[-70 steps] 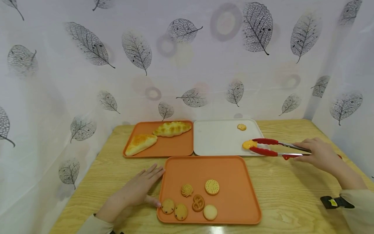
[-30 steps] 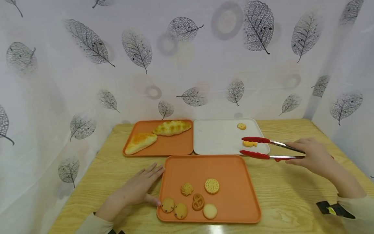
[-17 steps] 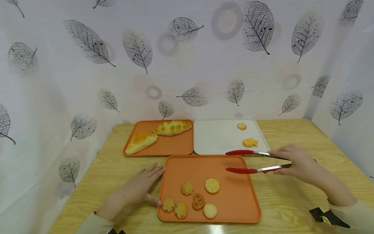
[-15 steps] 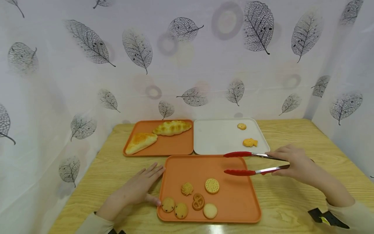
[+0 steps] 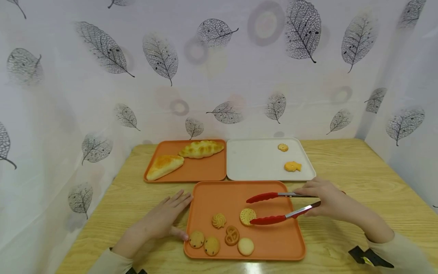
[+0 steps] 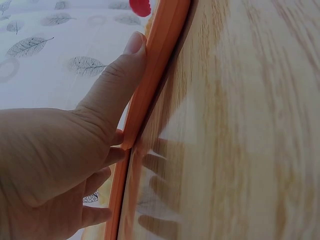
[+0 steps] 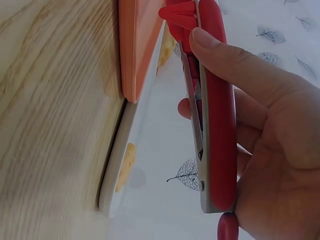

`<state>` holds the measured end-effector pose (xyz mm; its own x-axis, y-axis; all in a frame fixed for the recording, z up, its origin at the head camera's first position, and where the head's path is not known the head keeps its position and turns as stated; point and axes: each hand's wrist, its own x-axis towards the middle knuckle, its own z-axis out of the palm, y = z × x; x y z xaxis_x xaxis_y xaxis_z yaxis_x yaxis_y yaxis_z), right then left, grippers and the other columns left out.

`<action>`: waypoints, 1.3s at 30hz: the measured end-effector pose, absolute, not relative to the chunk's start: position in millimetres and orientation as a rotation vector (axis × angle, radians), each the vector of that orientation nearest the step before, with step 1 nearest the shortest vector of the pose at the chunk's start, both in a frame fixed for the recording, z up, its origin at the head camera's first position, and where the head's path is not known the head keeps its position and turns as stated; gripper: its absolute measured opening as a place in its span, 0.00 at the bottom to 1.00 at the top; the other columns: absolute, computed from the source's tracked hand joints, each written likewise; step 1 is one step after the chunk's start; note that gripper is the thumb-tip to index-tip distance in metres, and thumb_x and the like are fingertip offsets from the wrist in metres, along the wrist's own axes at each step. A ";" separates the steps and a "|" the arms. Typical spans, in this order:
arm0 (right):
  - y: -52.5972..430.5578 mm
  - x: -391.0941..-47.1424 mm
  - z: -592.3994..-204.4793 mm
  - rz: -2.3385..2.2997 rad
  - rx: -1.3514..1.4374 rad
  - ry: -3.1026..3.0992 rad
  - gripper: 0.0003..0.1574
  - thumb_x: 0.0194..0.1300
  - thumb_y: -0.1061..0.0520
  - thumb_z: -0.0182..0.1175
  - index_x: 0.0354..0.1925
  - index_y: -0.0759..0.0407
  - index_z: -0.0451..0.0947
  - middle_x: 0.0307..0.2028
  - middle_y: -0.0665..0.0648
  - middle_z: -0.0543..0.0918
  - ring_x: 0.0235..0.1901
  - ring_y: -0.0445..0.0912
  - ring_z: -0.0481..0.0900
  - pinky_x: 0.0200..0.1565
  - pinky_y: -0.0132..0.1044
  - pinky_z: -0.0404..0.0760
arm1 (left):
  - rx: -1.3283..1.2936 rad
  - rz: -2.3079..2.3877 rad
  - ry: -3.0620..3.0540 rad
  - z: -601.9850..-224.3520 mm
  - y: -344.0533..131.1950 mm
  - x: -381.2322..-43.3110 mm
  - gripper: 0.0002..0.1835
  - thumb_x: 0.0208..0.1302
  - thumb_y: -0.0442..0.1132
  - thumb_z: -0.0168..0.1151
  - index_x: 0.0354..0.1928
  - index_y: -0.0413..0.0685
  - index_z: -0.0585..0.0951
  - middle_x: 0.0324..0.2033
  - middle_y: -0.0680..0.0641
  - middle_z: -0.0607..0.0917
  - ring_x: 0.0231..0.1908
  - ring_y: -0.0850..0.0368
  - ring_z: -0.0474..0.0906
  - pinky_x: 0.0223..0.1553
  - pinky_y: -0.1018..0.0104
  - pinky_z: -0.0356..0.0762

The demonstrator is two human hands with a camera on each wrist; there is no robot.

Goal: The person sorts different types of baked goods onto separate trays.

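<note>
My right hand (image 5: pixel 330 201) grips red-tipped tongs (image 5: pixel 291 195) by their handles, as the right wrist view (image 7: pixel 220 115) also shows. The tongs' arms are spread above the front orange tray (image 5: pixel 273 243). Their nearer tip overlaps the edge of a round dotted cookie (image 5: pixel 247 216), while the farther tip lies behind it. Straight-fingered, my left hand (image 5: pixel 161 219) rests along that tray's left rim, its thumb touching the edge. Around the round cookie lie a swirl cookie (image 5: pixel 219 220), a pretzel cookie (image 5: pixel 232 235), a plain pale cookie (image 5: pixel 245 246) and two spotted cookies (image 5: pixel 211 246).
Behind stands a white tray (image 5: pixel 253 160) with a fish-shaped cracker (image 5: pixel 292 166) and a small cookie (image 5: pixel 283 147). Beside it another orange tray (image 5: pixel 202 173) bears a triangular pastry (image 5: pixel 165 167) and a braided bread (image 5: pixel 202 149). A leaf-patterned curtain encloses the wooden table.
The tongs let go of the fish-shaped cracker on the white tray. My right hand then carried them, spread, left and nearer to the round dotted cookie. My left hand stayed put.
</note>
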<state>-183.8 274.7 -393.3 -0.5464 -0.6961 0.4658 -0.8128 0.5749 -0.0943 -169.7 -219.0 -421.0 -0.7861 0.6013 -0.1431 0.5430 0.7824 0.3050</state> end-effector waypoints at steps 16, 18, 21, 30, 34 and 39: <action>263.2 -187.1 -392.2 0.394 1.297 -2.492 0.34 0.36 0.44 0.80 0.45 0.54 0.86 0.34 0.44 0.83 0.34 0.36 0.70 0.31 0.30 0.68 | 0.894 0.366 2.744 -419.5 -218.3 -168.8 0.62 0.46 0.76 0.58 0.76 0.45 0.54 0.76 0.41 0.56 0.77 0.40 0.44 0.70 0.33 0.53; 263.0 -187.2 -391.6 0.397 1.301 -2.495 0.34 0.36 0.45 0.80 0.44 0.55 0.86 0.34 0.44 0.83 0.34 0.36 0.70 0.31 0.29 0.67 | 0.896 0.362 2.745 -419.7 -218.5 -168.9 0.62 0.46 0.76 0.58 0.76 0.45 0.54 0.76 0.41 0.56 0.77 0.40 0.44 0.69 0.33 0.53; 263.1 -187.8 -391.3 0.403 1.314 -2.493 0.34 0.35 0.46 0.80 0.44 0.55 0.86 0.34 0.45 0.83 0.34 0.36 0.70 0.31 0.29 0.67 | 0.903 0.354 2.746 -420.0 -218.7 -168.9 0.62 0.46 0.76 0.57 0.76 0.44 0.54 0.76 0.41 0.56 0.76 0.40 0.44 0.69 0.33 0.53; 263.3 -186.1 -389.0 0.380 1.301 -2.486 0.34 0.35 0.47 0.80 0.45 0.53 0.86 0.35 0.44 0.83 0.35 0.37 0.70 0.32 0.30 0.65 | 0.906 0.357 2.748 -419.9 -218.7 -168.1 0.62 0.46 0.76 0.57 0.76 0.44 0.54 0.75 0.41 0.56 0.76 0.39 0.45 0.69 0.33 0.54; 266.5 -187.4 -386.9 0.375 1.287 -2.459 0.35 0.33 0.46 0.80 0.45 0.53 0.86 0.34 0.44 0.83 0.35 0.36 0.70 0.31 0.30 0.66 | 0.900 0.360 2.748 -420.0 -218.3 -168.2 0.62 0.46 0.76 0.58 0.76 0.45 0.54 0.76 0.41 0.56 0.76 0.40 0.45 0.69 0.33 0.53; 274.3 -189.7 -382.6 0.392 1.256 -2.442 0.36 0.31 0.49 0.81 0.44 0.54 0.86 0.34 0.44 0.84 0.34 0.35 0.70 0.30 0.29 0.69 | 0.903 0.357 2.752 -420.0 -218.2 -168.4 0.62 0.45 0.76 0.58 0.76 0.45 0.54 0.75 0.41 0.56 0.76 0.39 0.45 0.69 0.33 0.53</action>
<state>-189.7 274.3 -382.6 -0.5369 -0.7200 0.4397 -0.8214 0.5650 -0.0779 -168.4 -218.2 -420.0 -0.7859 0.6036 -0.1340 0.5495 0.7812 0.2961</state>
